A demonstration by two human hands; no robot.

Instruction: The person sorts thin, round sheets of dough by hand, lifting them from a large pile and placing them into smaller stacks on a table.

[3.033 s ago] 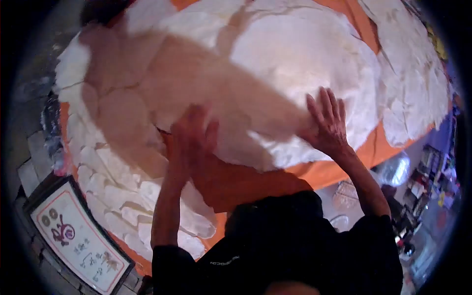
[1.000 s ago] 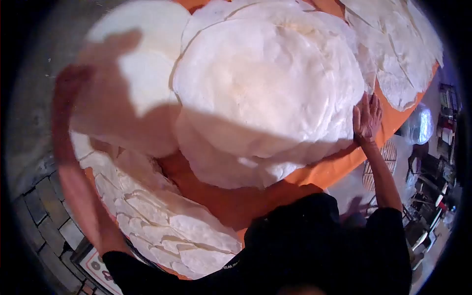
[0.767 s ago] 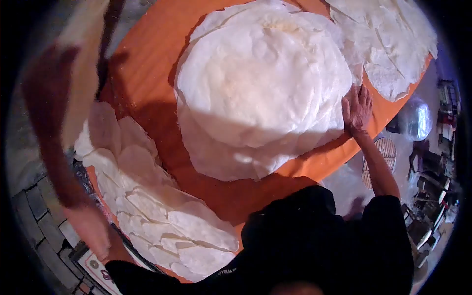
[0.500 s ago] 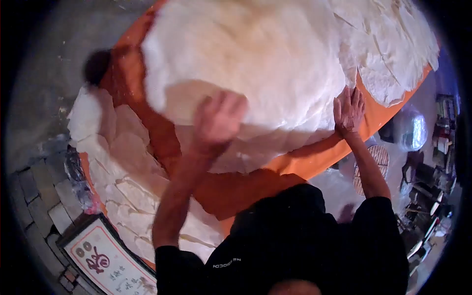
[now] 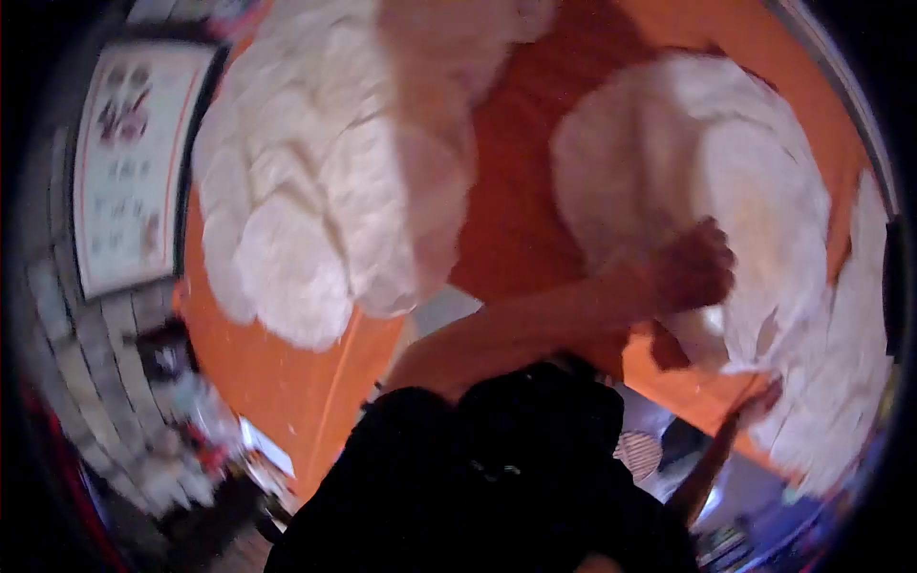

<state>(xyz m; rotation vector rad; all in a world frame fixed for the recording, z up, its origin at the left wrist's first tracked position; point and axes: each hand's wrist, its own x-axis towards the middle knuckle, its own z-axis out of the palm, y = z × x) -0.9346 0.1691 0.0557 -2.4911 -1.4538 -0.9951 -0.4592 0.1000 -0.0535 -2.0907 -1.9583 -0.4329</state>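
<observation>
A pile of thin, pale round sheets [image 5: 764, 201] lies on an orange cloth [image 5: 516, 191] at the right of the head view. My left hand [image 5: 697, 265] reaches across to the near part of this pile, its fingers curled in. Whether a sheet is caught in them is hidden. Low on the right, my right hand [image 5: 759, 403] is at the border between the orange cloth and more pale sheets [image 5: 831, 372]. It is small and smeared, so its fingers do not show clearly. Another overlapping spread of pale sheets [image 5: 296, 258] covers the left side of the cloth.
A framed board with writing [image 5: 143, 172] stands at the left, beside grey paving bricks [image 5: 81, 358]. Assorted items [image 5: 205, 430] sit at lower left. A round slatted stool top [image 5: 638, 454] is below the cloth's edge.
The view has swung left, so the board and left sheets show more fully and the large pile is now at the right. My left hand's fingers are curled; my right hand appears farther off.
</observation>
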